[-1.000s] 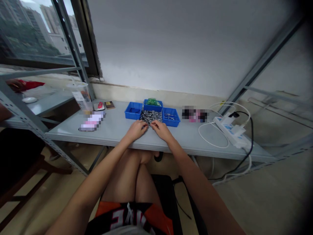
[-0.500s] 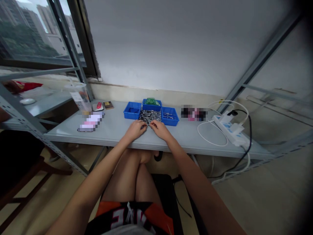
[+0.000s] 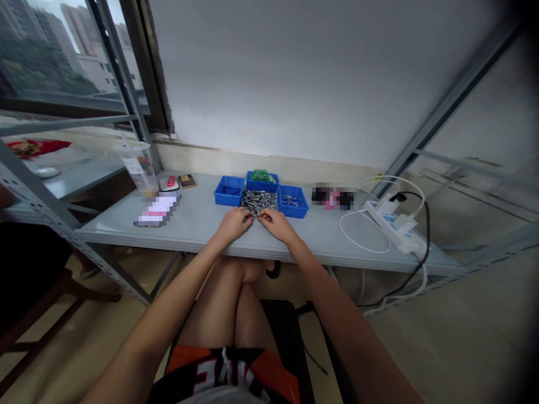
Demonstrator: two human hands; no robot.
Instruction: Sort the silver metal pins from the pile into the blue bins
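Observation:
My left hand (image 3: pixel 236 222) and my right hand (image 3: pixel 275 223) rest at the near edge of a heap of small, thin metal pieces (image 3: pixel 260 200). Both hands are closed in a pinch, fingertips almost meeting. Whatever sits between the fingers is too small to make out. Around the heap stand three blue bins: a left bin (image 3: pixel 228 192) with a few dark bits inside, a back bin (image 3: pixel 249 183) holding a green plastic packet (image 3: pixel 261 175), and a right bin (image 3: pixel 295 212) with several slim metal pieces in it.
On the left of the table (image 3: pixel 197 216) are a blurred-out phone (image 3: pixel 158 210), a plastic cup (image 3: pixel 140 168), a red item (image 3: pixel 170 181) and a small dark box (image 3: pixel 187 180). At right lie a pixelated object (image 3: pixel 332 197), a power strip (image 3: pixel 393 227) and looping cables.
The hands stay pinched in almost the same place. At the far left, a person's hand over the red bag is no longer visible. The view has shifted slightly.

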